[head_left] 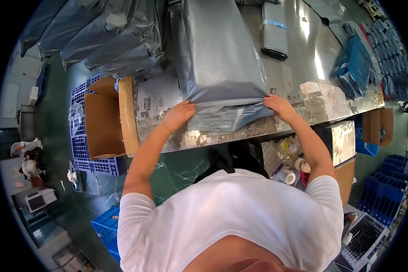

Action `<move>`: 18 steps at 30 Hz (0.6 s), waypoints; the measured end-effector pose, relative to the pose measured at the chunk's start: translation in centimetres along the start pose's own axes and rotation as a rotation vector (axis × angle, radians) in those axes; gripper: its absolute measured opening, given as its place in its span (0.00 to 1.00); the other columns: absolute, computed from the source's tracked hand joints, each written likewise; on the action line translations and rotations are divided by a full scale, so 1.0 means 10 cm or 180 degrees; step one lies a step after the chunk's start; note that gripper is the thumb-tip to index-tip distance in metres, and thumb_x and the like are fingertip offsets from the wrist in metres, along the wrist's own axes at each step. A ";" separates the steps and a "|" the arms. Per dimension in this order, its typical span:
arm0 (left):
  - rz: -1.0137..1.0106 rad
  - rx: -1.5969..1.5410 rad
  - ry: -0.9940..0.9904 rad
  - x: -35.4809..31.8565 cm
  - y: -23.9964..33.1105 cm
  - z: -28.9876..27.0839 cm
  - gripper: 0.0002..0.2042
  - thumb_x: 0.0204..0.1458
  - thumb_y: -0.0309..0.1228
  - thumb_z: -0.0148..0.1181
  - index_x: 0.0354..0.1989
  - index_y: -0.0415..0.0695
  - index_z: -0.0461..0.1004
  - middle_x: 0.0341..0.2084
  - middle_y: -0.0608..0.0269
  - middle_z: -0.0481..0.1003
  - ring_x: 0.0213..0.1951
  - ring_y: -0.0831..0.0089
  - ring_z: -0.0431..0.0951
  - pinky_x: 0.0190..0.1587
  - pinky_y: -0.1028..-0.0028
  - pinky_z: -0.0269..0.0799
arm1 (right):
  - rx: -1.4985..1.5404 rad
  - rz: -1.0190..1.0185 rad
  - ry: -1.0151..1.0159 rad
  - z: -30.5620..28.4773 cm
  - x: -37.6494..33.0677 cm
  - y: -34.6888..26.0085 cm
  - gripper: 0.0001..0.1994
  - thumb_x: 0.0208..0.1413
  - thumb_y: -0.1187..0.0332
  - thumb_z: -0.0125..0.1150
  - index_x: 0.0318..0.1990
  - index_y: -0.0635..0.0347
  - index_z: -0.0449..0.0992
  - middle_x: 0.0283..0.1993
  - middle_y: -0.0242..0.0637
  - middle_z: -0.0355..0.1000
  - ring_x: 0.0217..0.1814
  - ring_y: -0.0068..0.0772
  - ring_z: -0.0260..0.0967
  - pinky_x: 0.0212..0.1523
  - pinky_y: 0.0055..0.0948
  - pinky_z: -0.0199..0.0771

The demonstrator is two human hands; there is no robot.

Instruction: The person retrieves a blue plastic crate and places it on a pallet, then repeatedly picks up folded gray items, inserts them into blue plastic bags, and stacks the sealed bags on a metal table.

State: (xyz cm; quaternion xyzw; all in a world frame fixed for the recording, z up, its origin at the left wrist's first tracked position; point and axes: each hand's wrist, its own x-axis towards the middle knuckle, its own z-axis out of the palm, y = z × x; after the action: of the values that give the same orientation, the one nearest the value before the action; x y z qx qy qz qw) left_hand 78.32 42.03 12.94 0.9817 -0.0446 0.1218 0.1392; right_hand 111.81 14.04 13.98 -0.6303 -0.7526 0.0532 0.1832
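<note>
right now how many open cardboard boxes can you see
2. One open cardboard box sits left of the metal table, on a blue pallet; the other box is at the table's right end. More may be hidden.

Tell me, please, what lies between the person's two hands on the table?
In the head view, the folded end flap of the large grey plastic mailer bag spans the gap between the left hand and the right hand, both pressing on it.

The person wears a plain white short-sleeved T-shirt; both forearms and the left hand and right hand are bare.
</note>
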 end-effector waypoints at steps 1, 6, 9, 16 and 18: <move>-0.0208 -0.0229 0.0465 -0.01 0.03 0.01 0.10 0.41 0.25 0.52 0.35 0.43 0.71 0.35 0.56 0.74 0.42 0.59 0.73 0.50 0.66 0.67 | 0.0300 0.0274 0.0303 -0.01 -0.02 -0.04 0.09 0.44 0.71 0.51 0.35 0.60 0.71 0.38 0.38 0.71 0.47 0.37 0.67 0.53 0.33 0.64; -0.2060 -0.1105 0.1894 0.01 0.21 0.08 0.10 0.49 0.31 0.49 0.22 0.36 0.67 0.19 0.54 0.69 0.24 0.66 0.69 0.28 0.70 0.64 | 0.1216 0.1815 0.1518 0.03 0.06 -0.12 0.11 0.54 0.68 0.50 0.23 0.66 0.66 0.20 0.35 0.64 0.26 0.28 0.65 0.30 0.27 0.65; -0.3332 -0.1574 0.2282 0.35 0.18 -0.01 0.23 0.58 0.39 0.41 0.14 0.35 0.57 0.09 0.60 0.53 0.18 0.78 0.51 0.20 0.68 0.51 | 0.1710 0.2846 0.1777 0.13 0.31 -0.05 0.19 0.57 0.62 0.47 0.18 0.66 0.60 0.13 0.34 0.55 0.17 0.23 0.52 0.20 0.28 0.55; -0.3754 -0.1644 0.1413 0.20 -0.21 0.84 0.22 0.55 0.41 0.43 0.22 0.31 0.68 0.15 0.44 0.67 0.21 0.54 0.68 0.27 0.62 0.61 | 0.1974 0.3299 0.1190 0.84 0.50 0.14 0.21 0.54 0.60 0.49 0.17 0.67 0.59 0.12 0.41 0.50 0.15 0.27 0.49 0.19 0.33 0.54; -0.3776 -0.1559 0.1163 0.18 -0.20 0.95 0.21 0.54 0.41 0.44 0.24 0.32 0.70 0.19 0.41 0.69 0.26 0.46 0.70 0.31 0.60 0.63 | 0.1930 0.3102 0.0862 0.86 0.53 0.14 0.17 0.54 0.63 0.48 0.20 0.67 0.63 0.13 0.40 0.55 0.16 0.28 0.52 0.21 0.31 0.56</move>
State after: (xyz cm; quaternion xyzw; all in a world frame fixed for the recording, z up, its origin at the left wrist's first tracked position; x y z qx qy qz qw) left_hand 82.46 41.13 4.05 0.7435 0.5009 0.1753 0.4069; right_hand 109.43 20.73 6.65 -0.8241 -0.2972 0.2630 0.4041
